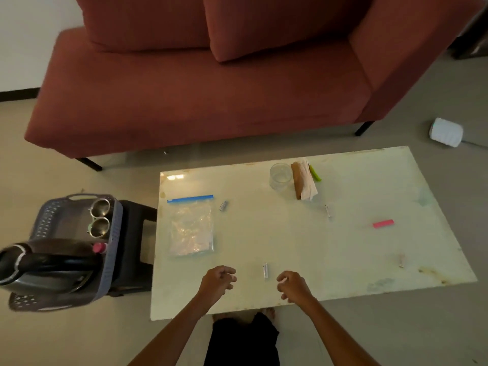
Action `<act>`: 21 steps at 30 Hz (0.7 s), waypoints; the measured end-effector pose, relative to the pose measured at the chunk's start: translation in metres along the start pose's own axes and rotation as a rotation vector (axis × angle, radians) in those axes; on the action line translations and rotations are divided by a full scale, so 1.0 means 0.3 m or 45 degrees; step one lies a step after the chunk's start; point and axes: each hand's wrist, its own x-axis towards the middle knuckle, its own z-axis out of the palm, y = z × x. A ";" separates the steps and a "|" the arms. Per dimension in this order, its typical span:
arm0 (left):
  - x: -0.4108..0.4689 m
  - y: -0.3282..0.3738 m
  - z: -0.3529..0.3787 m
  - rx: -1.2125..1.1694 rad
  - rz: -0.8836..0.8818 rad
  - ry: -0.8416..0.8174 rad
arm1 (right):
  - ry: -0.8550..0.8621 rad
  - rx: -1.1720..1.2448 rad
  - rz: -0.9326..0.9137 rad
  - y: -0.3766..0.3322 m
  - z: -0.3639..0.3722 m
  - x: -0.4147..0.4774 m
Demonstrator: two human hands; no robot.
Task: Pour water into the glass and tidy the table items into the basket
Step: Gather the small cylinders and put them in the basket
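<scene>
One rust-red sofa (184,101) with two back cushions fills the far side of the room, and in front of it stands one pale, glossy table (290,247). Off the table's left end, one grey perforated basket (116,260) sits on one dark stool (137,228). One dark kettle (45,265) lies tipped in the basket's near end. On the table's left part lies one clear zip bag (191,228) with a blue seal strip, flat. The person's two arms reach over the near edge: the left hand (217,282) and the right hand (293,286) hover apart, fingers loosely curled, neither holding anything. One white roll (446,132) lies on the floor beyond the table's far right corner. One clear glass (280,177) stands upright near the far edge, just beside one bundle of brown and white paper (305,180). Two metal cups (100,207) stand side by side at the basket's far end. One pink piece (383,223) lies to the right and one green piece (314,173) shows behind the bundle. Three small white sachets are scattered on the table: one (223,206) by the bag's far corner, one (328,210) below the bundle, and one (265,270) between the hands. One pink cap (99,247) shows at the basket's rim beside the kettle.
</scene>
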 end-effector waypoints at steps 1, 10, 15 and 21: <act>0.034 -0.030 0.022 -0.018 -0.041 0.009 | -0.009 -0.048 -0.014 0.006 0.010 0.050; 0.265 -0.189 0.200 -0.001 -0.051 0.017 | 0.304 -0.308 -0.160 0.039 0.211 0.329; 0.326 -0.227 0.214 0.022 -0.019 0.019 | 0.522 -0.387 -0.230 0.055 0.299 0.352; 0.390 -0.216 0.204 -0.077 0.033 0.067 | 0.625 -0.498 -0.335 0.050 0.283 0.407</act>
